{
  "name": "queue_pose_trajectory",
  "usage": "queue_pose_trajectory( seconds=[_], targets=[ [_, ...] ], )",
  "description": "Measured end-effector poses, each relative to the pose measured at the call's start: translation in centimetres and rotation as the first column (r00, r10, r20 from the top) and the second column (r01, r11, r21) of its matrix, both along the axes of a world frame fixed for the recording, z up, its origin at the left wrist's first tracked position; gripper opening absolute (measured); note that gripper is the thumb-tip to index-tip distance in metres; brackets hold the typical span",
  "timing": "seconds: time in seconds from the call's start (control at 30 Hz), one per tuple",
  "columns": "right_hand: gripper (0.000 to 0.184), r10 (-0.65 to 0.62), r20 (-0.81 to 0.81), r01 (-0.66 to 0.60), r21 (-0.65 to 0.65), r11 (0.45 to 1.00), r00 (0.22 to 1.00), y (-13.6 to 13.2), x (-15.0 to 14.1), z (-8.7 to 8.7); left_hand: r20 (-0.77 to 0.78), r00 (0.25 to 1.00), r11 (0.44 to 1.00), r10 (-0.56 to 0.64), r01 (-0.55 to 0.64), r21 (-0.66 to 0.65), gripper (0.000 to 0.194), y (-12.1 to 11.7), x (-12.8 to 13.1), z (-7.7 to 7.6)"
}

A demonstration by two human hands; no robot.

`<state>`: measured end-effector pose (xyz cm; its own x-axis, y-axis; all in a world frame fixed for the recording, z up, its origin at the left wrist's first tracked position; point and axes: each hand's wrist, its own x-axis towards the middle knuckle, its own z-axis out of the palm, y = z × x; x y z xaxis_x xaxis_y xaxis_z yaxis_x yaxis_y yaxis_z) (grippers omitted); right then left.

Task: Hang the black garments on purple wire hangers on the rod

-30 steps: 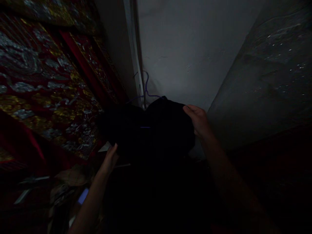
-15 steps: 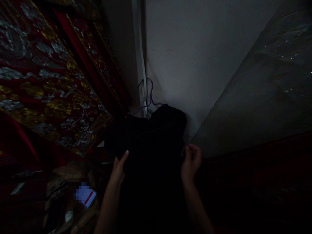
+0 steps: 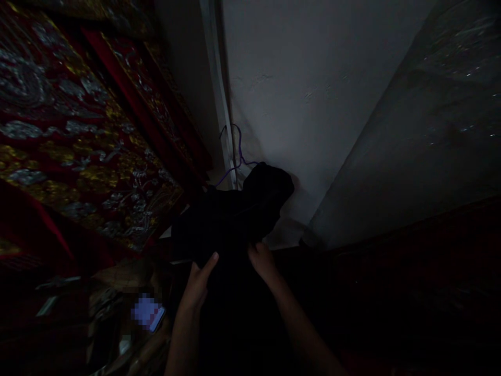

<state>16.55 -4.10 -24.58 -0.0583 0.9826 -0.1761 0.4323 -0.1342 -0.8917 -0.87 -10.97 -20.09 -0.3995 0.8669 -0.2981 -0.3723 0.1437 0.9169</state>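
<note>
A black garment (image 3: 235, 219) hangs on a thin purple hanger (image 3: 240, 154), whose hook catches at a narrow pale strip (image 3: 223, 104) in the wall corner. My left hand (image 3: 198, 284) holds the garment's lower left part, thumb on top and fingers hidden behind the cloth. On the other side my right hand (image 3: 262, 259) is closed on the cloth, its fingertips lost in the dark fabric. The garment's lower portion merges with deep shadow, so its hem cannot be made out.
Red cloth with gold and silver embroidery (image 3: 97, 156) covers the left side. Below it lie dim clutter and a lit phone (image 3: 151, 312). A pale wall (image 3: 297, 78) stands behind, with a grey, glinting sheet (image 3: 430, 125) on the right.
My right hand has moved from the garment's upper right edge down and inward. My left hand has shifted slightly right and down. The garment's right side is drawn in narrower.
</note>
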Motion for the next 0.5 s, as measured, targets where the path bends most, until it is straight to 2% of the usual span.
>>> queue_pose_trajectory(
  seconds=[0.03, 0.1, 0.17, 0.2, 0.23, 0.27, 0.33, 0.37, 0.43, 0.5],
  targets=[
    [0.041, 0.003, -0.018, -0.004, -0.026, 1.0, 1.0, -0.2, 0.2, -0.4, -0.046, 0.998, 0.999, 0.038, -0.037, 0.035, 0.048, 0.4, -0.3, -0.3],
    [0.041, -0.005, -0.056, 0.001, -0.077, 0.997, 0.998, -0.8, 0.4, -0.9, -0.179, 0.958, 0.971, 0.225, -0.204, 0.127, 0.053, 1.2, -0.5, -1.5],
    [0.043, 0.009, -0.097, -0.019, -0.102, 0.995, 0.995, -1.5, 0.5, -0.9, -0.358, 0.821, 0.892, 0.445, -0.37, 0.261, 0.064, 1.6, -0.1, -3.5],
    [0.045, 0.012, -0.119, -0.025, -0.106, 0.994, 0.993, -1.8, 0.5, -0.9, -0.444, 0.733, 0.854, 0.515, -0.397, 0.336, 0.069, 1.6, 0.4, -4.7],
    [0.047, 0.015, -0.14, -0.03, -0.105, 0.994, 0.99, -2.1, 0.5, -0.9, -0.527, 0.67, 0.849, 0.523, -0.35, 0.396, 0.073, 1.4, 1.2, -5.9],
    [0.049, 0.015, -0.161, -0.032, -0.098, 0.995, 0.987, -2.3, 0.4, -0.8, -0.595, 0.652, 0.873, 0.471, -0.249, 0.419, 0.073, 1.1, 2.1, -7.1],
    [0.052, 0.003, -0.201, -0.016, -0.065, 0.998, 0.98, -2.6, 0.4, -0.9, -0.655, 0.712, 0.931, 0.252, 0.006, 0.366, 0.063, 0.5, 4.0, -9.0],
    [0.053, -0.012, -0.213, 0.003, -0.043, 0.999, 0.977, -2.7, 0.4, -1.0, -0.65, 0.749, 0.94, 0.129, 0.116, 0.32, 0.055, 0.2, 5.0, -9.6],
    [0.056, -0.047, -0.228, 0.045, -0.012, 0.999, 0.973, -2.8, 0.4, -1.2, -0.609, 0.791, 0.937, -0.058, 0.254, 0.241, 0.038, 0.1, 6.3, -9.9],
    [0.06, -0.046, -0.269, 0.05, 0.007, 0.999, 0.962, -2.9, 0.6, -1.2, -0.593, 0.795, 0.932, -0.127, 0.3, 0.204, 0.026, 0.5, 6.8, -9.2]
  ],
)
